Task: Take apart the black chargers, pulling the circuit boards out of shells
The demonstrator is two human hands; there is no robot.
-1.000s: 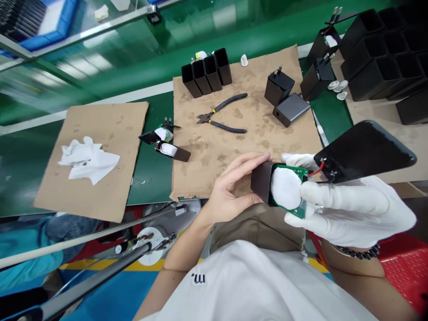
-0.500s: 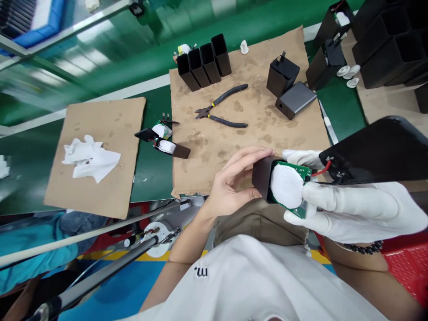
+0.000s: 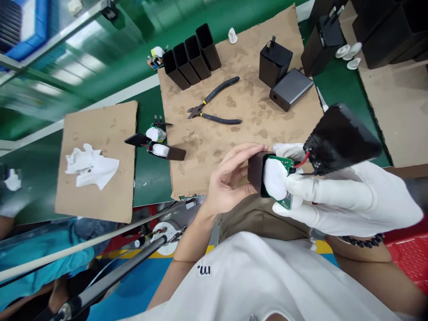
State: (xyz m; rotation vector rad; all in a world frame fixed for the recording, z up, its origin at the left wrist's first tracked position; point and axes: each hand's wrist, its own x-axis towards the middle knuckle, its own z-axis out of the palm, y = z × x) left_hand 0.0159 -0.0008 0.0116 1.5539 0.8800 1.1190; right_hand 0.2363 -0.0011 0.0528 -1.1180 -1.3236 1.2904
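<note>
Bare, my left hand (image 3: 227, 183) wraps round a black charger housing (image 3: 257, 173) held above my lap. My right hand (image 3: 337, 196), in a white glove, grips a green circuit board (image 3: 286, 165) that sits partly inside the housing's open end. A white pad (image 3: 276, 179) covers much of the board's face. From the board a red wire and a dark one run to a black end cap (image 3: 343, 139), which stands tilted over the gloved hand. The board's inner end is hidden in the housing.
On cardboard (image 3: 240, 138) lie cutting pliers (image 3: 214, 100), several empty black housings (image 3: 192, 58) and closed chargers (image 3: 276, 62). An opened charger (image 3: 167, 150) lies at the left edge. White scraps (image 3: 92, 165) rest on another cardboard sheet. A co-worker's teal sleeve (image 3: 43, 272) shows at lower left.
The end cap has swung down and left, closer to the board. Both hands and the housing appear slightly further left as the view shifts. The board looks about as deep in the housing.
</note>
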